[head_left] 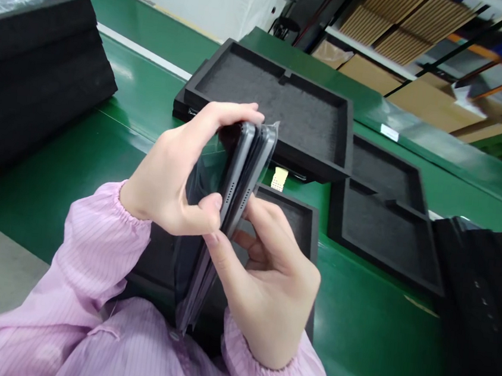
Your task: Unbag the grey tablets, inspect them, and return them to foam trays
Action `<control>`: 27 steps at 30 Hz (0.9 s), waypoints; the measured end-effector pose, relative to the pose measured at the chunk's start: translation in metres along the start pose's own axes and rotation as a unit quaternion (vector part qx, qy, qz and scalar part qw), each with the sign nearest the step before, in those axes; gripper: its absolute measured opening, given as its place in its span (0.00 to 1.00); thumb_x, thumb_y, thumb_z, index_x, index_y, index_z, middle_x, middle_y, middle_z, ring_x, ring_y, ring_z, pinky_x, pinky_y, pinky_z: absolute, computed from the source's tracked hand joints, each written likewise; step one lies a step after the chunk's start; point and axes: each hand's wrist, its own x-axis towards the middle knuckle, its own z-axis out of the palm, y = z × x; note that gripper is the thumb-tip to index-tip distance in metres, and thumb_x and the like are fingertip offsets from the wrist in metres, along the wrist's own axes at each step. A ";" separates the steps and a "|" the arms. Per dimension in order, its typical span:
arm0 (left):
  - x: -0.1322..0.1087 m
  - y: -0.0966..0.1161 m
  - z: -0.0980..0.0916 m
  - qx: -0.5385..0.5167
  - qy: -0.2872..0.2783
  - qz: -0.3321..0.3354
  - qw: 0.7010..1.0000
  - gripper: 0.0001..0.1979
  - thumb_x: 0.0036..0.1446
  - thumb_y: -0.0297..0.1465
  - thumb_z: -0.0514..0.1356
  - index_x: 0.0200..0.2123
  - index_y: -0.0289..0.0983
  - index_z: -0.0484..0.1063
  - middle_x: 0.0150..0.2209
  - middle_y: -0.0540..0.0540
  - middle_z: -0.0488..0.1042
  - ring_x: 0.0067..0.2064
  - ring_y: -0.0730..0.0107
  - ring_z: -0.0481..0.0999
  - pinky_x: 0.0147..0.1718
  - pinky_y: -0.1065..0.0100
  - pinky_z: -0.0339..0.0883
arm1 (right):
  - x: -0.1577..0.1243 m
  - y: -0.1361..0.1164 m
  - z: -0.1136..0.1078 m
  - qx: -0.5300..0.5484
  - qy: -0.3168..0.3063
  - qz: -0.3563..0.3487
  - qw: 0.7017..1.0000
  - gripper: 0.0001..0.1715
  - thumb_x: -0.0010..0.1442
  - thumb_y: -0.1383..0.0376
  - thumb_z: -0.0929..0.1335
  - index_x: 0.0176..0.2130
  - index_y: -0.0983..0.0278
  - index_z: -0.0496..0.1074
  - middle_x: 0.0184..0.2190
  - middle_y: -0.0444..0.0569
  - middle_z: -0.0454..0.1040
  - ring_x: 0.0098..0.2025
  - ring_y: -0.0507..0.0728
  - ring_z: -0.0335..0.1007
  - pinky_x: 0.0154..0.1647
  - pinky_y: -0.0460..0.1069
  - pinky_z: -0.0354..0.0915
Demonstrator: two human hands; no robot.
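Two thin grey tablets (238,177) stand on edge, face to face with a narrow gap, and speaker holes show along their near edges. Clear film wraps them and sticks up at a top corner. My left hand (181,171) is closed round the left side and top of the pair, its thumb on the near edge. From the right, my right hand (269,273) grips the same pair lower down, thumb in front and fingers behind. Below the tablets lies a black foam tray (313,230), partly hidden by my hands and sleeves.
On the green workbench (354,318), black foam trays (346,132) lie behind my hands and another tray (390,226) lies to the right. Tall stacks of black foam (33,81) flank me left and right. A yellow label (279,178) lies near the middle. Cardboard boxes fill shelves behind.
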 end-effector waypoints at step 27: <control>0.006 0.012 0.018 0.068 0.110 -0.075 0.989 0.14 0.71 0.33 0.47 0.49 0.39 0.70 0.47 0.45 0.78 0.46 0.66 0.80 0.44 0.67 0.74 | 0.000 0.002 -0.001 -0.007 -0.001 0.007 1.000 0.23 0.57 0.71 0.73 0.52 0.58 0.77 0.43 0.49 0.75 0.43 0.55 0.75 0.41 0.50 0.80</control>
